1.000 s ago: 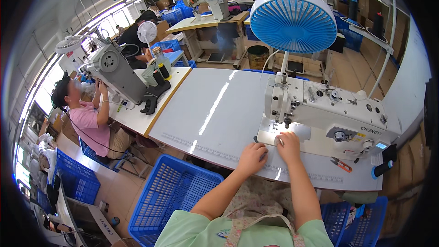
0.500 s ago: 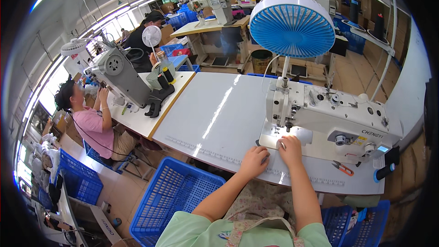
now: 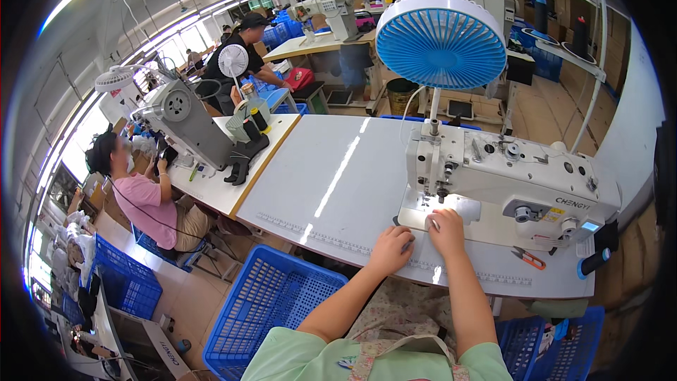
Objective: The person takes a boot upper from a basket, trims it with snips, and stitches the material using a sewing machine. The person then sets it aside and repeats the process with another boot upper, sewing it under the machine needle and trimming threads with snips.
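Note:
My left hand (image 3: 392, 250) rests on the pale table near its front edge, fingers curled closed around a small dark thing that I cannot make out. Just in front of the sewing machine (image 3: 493, 176), my right hand (image 3: 446, 231) has its fingers pinched together by the lit needle area. A small bit shows at its fingertips, too small to name. The needle plate (image 3: 462, 209) lies right beyond the right hand's fingers. The two hands are close together but apart.
Orange-handled thread snips (image 3: 529, 259) and a dark thread spool (image 3: 593, 265) lie to the right. A blue fan (image 3: 443, 46) stands above the machine. A blue basket (image 3: 275, 303) sits at my left. A co-worker in pink (image 3: 147, 204) sits at the neighbouring machine.
My hands have hardly moved. The co-worker in pink has lowered their hands, now with something dark in them. Behind, a person in black has shifted right and leans toward a blue-topped table.

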`<act>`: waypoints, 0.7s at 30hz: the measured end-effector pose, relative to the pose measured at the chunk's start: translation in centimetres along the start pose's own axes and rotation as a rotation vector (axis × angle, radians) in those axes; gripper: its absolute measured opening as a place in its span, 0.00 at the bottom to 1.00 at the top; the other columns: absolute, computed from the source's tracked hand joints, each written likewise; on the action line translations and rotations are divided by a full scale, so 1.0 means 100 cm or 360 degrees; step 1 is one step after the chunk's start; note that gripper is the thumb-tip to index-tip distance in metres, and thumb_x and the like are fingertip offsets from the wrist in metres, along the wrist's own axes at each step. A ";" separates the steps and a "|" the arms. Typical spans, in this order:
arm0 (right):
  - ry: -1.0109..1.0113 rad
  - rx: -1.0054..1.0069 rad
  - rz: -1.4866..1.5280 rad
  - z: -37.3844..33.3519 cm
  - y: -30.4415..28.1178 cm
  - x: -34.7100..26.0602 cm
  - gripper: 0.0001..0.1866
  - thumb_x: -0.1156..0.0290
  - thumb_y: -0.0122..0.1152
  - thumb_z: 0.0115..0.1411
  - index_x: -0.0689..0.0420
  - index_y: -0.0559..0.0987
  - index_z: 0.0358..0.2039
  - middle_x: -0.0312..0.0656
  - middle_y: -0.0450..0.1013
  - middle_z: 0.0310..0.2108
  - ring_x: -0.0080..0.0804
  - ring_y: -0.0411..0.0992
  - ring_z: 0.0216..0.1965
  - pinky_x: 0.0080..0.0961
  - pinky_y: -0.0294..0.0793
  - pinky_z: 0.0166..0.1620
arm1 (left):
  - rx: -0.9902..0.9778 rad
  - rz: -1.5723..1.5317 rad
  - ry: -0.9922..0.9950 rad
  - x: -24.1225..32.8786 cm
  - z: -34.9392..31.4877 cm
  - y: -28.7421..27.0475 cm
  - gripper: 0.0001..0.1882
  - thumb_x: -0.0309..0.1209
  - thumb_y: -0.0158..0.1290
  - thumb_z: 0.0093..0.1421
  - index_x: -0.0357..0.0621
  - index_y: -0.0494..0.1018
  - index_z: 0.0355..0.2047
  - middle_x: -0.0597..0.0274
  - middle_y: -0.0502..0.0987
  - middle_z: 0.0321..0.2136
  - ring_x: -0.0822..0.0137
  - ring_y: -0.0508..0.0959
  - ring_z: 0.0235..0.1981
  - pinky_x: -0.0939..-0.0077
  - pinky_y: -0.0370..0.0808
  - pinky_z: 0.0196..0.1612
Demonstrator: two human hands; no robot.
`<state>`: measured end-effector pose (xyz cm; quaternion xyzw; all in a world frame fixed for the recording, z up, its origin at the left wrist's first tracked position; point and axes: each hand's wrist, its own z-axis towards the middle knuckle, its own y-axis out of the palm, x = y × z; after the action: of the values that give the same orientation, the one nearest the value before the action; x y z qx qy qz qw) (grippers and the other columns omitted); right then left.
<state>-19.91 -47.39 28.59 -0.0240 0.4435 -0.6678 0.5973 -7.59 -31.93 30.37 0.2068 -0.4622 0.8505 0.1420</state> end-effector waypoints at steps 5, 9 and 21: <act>0.0020 -0.0023 -0.0001 0.001 -0.001 -0.002 0.09 0.74 0.62 0.45 0.54 0.81 0.30 0.38 0.77 0.38 0.41 0.72 0.45 0.39 0.69 0.50 | 0.0052 -0.0077 0.0008 -0.001 0.001 0.001 0.08 0.27 0.58 0.52 0.42 0.76 0.33 0.56 0.77 0.40 0.52 0.75 0.41 0.60 0.73 0.45; -0.0050 0.0028 0.0007 0.002 -0.003 -0.002 0.07 0.74 0.64 0.47 0.57 0.82 0.29 0.43 0.78 0.37 0.44 0.73 0.43 0.39 0.72 0.47 | 0.0061 -0.0087 0.0004 -0.001 0.001 0.002 0.07 0.27 0.58 0.52 0.41 0.76 0.33 0.56 0.77 0.39 0.52 0.75 0.40 0.60 0.73 0.44; 0.0110 -0.0202 0.0006 0.002 -0.012 -0.010 0.07 0.72 0.63 0.49 0.56 0.82 0.31 0.42 0.78 0.38 0.44 0.74 0.42 0.39 0.73 0.46 | 0.0060 -0.0057 0.0003 -0.004 -0.001 0.002 0.08 0.27 0.58 0.51 0.43 0.76 0.33 0.57 0.77 0.40 0.52 0.75 0.41 0.61 0.73 0.46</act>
<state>-20.41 -46.87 29.92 -0.0377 0.5054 -0.6376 0.5802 -7.38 -31.99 29.99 0.2169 -0.4422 0.8566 0.1538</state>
